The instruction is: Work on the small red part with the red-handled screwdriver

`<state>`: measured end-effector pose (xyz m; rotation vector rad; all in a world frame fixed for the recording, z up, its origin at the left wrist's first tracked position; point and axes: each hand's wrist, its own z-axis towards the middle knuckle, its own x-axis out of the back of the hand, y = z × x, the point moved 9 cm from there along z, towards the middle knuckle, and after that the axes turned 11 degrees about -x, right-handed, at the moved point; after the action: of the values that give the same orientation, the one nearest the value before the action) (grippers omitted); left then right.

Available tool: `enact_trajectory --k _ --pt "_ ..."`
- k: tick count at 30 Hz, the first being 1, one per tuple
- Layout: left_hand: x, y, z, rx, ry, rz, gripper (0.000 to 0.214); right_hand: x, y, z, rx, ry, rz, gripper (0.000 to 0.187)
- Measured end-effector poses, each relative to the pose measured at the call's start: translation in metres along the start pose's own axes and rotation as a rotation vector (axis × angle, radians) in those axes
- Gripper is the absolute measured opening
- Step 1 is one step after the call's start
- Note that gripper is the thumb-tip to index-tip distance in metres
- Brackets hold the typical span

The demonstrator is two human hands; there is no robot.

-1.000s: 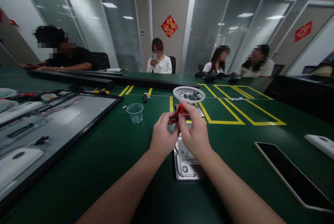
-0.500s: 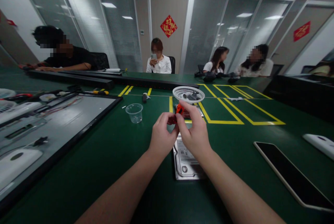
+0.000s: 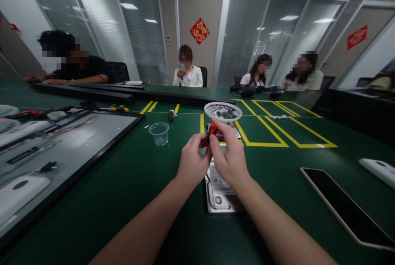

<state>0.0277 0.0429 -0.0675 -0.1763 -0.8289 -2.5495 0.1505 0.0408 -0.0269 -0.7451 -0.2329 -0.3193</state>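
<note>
My left hand (image 3: 195, 156) and my right hand (image 3: 230, 154) meet above the table, fingertips pinched together around a small orange-and-black object (image 3: 213, 129). Fingers cover most of it, so its exact kind cannot be made out. Below my hands lies a silver hard disk drive (image 3: 212, 199) with a label, partly hidden by my right wrist. Just beyond my fingertips is another flat item (image 3: 236, 132) with a silvery edge, mostly covered by my hands. Behind that stands a white plastic basket (image 3: 208, 115) with small dark parts in it.
A clear plastic cup (image 3: 159, 135) stands left of my hands. Further left lies a large panel (image 3: 108, 133) carrying cables and white devices. A phone (image 3: 342, 203) rests at the right. Yellow tape (image 3: 265, 145) marks the green table. Several people sit across it.
The orange-and-black object has turned slightly between my fingers, and its orange part now looks narrower. Both hands stay in almost the same place.
</note>
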Motion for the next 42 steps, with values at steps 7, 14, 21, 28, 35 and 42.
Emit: enact_trajectory --k 7,14,21,28,35,42 --pt "0.0039 0.0002 0.0005 -0.013 0.052 0.023 0.021 0.0021 -0.0035 0.0019 0.03 0.024 -0.033 0.043" --pt "0.002 0.0013 0.0011 -0.019 0.015 0.028 0.012 0.0003 0.0027 -0.0009 -0.015 0.007 0.01 0.046" --pt "0.005 -0.0042 -0.001 0.005 0.059 0.043 0.019 0.0025 -0.0025 0.0002 0.023 0.03 -0.031 0.042" --pt "0.0006 -0.0013 -0.0002 0.001 0.027 0.0 0.018 -0.0005 0.0012 -0.0006 -0.001 0.008 0.011 0.046" --pt "0.0047 -0.0017 0.0006 -0.007 0.05 0.038 0.018 0.0034 -0.003 0.0001 0.019 0.037 -0.036 0.043" --pt "0.0034 0.001 0.0008 -0.007 0.047 0.019 0.021 0.0001 0.0008 -0.0001 -0.003 0.002 0.003 0.044"
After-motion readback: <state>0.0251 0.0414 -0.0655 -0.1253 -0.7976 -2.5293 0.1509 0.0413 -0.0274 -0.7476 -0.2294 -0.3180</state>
